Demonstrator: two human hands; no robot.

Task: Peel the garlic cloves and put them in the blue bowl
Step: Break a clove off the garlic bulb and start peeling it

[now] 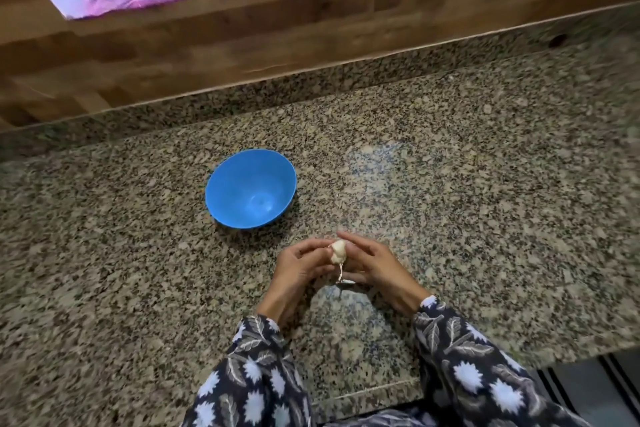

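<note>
Bowl [251,189]: one — blue, upright.
Garlic [338,251]: one clump, near the bowl, front-right of it.
Left hand [298,265]: fingers pinch the garlic.
Right hand [370,263]: pinches it too — two hands.

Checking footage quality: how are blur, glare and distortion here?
Head view: the edges smear and bend with wide-angle distortion; a pale glare patch lies on the granite counter right of the blue bowl; the garlic held by the left hand and right hand looks soft.
</note>
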